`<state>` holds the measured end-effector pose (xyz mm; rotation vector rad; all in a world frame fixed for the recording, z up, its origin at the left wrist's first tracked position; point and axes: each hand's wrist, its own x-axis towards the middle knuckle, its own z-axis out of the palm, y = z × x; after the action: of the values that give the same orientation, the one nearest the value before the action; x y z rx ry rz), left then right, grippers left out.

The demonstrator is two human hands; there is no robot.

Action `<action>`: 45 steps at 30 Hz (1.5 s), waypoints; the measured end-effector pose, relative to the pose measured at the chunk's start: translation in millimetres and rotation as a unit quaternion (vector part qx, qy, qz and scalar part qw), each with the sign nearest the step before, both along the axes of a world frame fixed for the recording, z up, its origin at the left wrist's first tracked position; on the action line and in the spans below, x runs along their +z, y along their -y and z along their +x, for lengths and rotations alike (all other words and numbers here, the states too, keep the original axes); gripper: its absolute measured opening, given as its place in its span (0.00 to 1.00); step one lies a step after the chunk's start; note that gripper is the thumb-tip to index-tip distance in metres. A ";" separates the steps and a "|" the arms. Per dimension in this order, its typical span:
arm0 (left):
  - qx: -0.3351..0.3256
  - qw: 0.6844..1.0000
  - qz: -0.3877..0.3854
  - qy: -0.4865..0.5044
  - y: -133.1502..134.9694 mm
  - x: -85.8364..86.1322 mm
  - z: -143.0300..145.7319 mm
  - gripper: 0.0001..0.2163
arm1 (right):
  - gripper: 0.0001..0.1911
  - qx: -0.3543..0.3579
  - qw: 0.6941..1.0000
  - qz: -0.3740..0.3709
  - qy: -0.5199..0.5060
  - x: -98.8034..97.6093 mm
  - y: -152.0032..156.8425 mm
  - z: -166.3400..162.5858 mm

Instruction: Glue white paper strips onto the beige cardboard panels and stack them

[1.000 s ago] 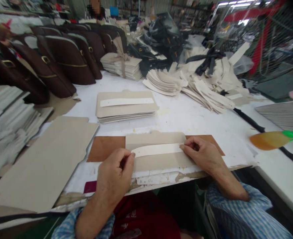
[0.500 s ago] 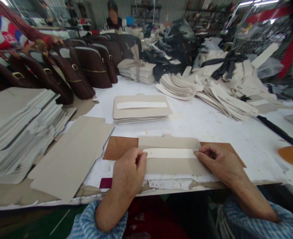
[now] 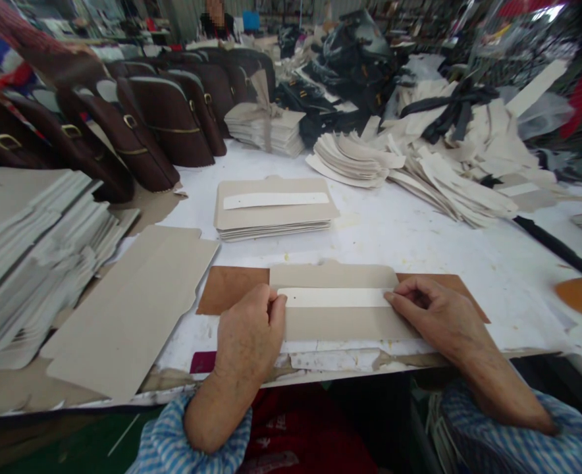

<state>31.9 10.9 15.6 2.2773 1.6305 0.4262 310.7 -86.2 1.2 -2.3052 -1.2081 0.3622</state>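
Left hand (image 3: 250, 332) pinched the white strip (image 3: 338, 297) at its left end, right hand (image 3: 436, 313) at its right end, strip running straight between both grips. It lay across a beige panel (image 3: 340, 324), with brown material (image 3: 234, 289) showing past both sides, near the table (image 3: 384, 243)'s front edge. Panel stack (image 3: 276, 220) sat farther from that edge, second strip (image 3: 276, 201) on top.

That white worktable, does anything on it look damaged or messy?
Yes: along the front edge, the white covering looks torn and ragged, with tan patches showing. Farther back on the right, pale strips sprawl in a loose heap. The white strip between the left hand and right hand looks straight and undamaged.
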 end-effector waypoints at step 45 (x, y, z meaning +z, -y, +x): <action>-0.235 0.946 0.184 -0.125 13.9 -2.8 1.4 0.13 | 0.15 0.176 0.955 -0.068 0.227 19.2 5.8 -16.5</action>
<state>33.3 -2.9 12.8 2.9993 1.1056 0.3544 294.2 -92.0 20.4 -2.3597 -1.8846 0.0309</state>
